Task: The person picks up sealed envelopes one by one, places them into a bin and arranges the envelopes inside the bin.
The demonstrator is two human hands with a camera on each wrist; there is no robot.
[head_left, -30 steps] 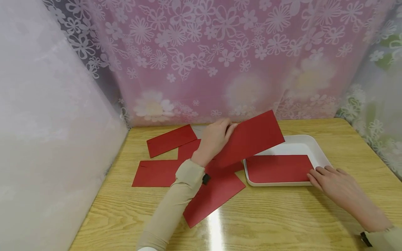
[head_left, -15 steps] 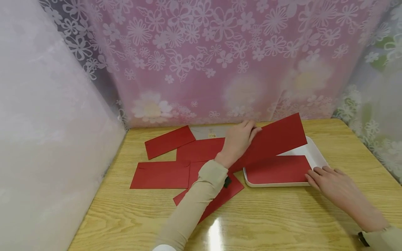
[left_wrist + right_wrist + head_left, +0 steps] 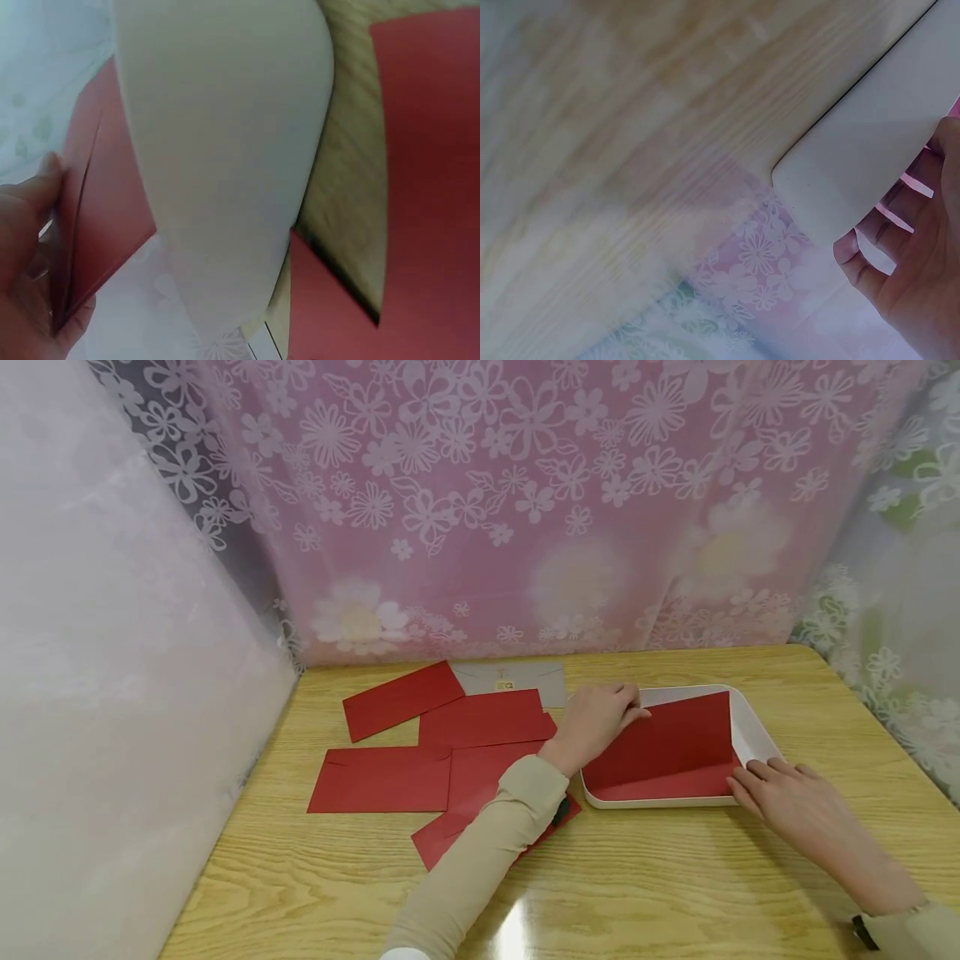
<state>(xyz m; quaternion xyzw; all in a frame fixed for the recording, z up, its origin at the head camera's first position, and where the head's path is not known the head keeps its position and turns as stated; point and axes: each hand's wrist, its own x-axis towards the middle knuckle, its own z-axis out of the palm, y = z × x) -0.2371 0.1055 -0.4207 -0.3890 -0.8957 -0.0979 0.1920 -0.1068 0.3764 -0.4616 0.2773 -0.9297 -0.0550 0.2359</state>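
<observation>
My left hand (image 3: 600,722) pinches a red envelope (image 3: 667,739) by its left end, over the white tray (image 3: 757,727). The envelope's lower edge tilts down onto another red envelope (image 3: 660,789) lying flat inside. Seen from the left wrist, thumb and fingers hold the envelope (image 3: 112,187) from both sides, beyond the tray's outer wall (image 3: 225,150). My right hand (image 3: 810,806) grips the tray at its front right corner. In the right wrist view its fingers (image 3: 889,236) curl over the tray's rim.
Several red envelopes (image 3: 382,781) lie spread and overlapping left of the tray. At the back lies a grey envelope (image 3: 536,681) with a small gold mark. A pink floral curtain (image 3: 465,527) hangs behind the wooden table (image 3: 300,893), with a whitish sheet (image 3: 135,693) at left.
My left hand has carried the red envelope rightward and lowered it into the tray, over the flat envelope. The grey envelope has come into fuller view. My right hand has stayed at the tray's corner.
</observation>
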